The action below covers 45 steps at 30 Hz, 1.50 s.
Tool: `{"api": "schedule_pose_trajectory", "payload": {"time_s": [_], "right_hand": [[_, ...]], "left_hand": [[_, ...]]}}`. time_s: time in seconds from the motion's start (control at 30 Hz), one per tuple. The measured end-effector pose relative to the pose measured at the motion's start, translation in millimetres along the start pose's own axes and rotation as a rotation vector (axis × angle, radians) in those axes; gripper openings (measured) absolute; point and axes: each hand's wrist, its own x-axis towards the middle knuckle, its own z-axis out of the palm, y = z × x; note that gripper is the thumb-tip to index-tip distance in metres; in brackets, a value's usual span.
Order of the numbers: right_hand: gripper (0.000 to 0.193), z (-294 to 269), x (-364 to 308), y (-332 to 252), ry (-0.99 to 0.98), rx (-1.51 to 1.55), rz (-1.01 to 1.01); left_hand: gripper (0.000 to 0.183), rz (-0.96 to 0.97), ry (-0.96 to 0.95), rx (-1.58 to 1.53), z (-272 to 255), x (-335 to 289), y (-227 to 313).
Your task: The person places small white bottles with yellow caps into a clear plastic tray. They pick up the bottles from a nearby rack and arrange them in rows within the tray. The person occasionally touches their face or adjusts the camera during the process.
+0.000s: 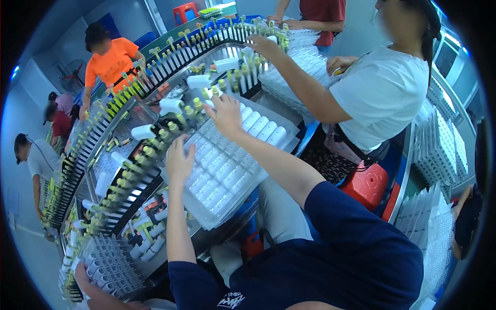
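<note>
The tray lies below and to the right of both hands, its long axis slanting from lower left to upper right. The row of caps runs the same way just past the fingertips, so the hands sit between tray and row. The right hand is at the tray's upper-left side, nearer the filled end; the left hand is by its left edge, lower down. The hands are apart, fingers bent — whether either pinches anything I cannot tell.

Counts: two hands; one tray by them, with about six white parts plain at the upper-right end — glare blurs the rest; at least five white blocks along the row; caps too many to count; two red stools clearly seen.
</note>
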Motion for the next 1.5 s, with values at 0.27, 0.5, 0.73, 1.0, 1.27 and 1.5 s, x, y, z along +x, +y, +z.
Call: {"api": "schedule_pose_trajectory", "payload": {"time_s": [0.27, 0.5, 0.73, 1.0, 1.27, 1.5], "right_hand": [[0.05, 5, 0, 3, -0.068, -0.102, 0.03], [0.051, 9, -2, 7, -0.097, -0.124, 0.004], [0.055, -1, 0, 1, -0.171, -0.093, -0.002], [0.048, 5, 0, -1, -0.104, -0.136, -0.012], [0.048, 6, 3, -6, -0.17, -0.08, 0.001], [0.05, 8, -1, 2, -0.113, -0.122, -0.041]], "left_hand": [[0.042, 0.027, 0.002, -0.005, -1, 3, 3], [0.062, 0.322, 0.4, -0.475, -79, -9, 116], [0.057, 0.697, 0.365, -1.073, -188, -45, 225], [0.052, 0.715, 0.509, -1.264, -194, -47, 225], [0.046, 0.669, 0.668, -1.248, -204, -47, 213], [0.042, 0.663, 0.741, -1.218, -199, -56, 212]]}}
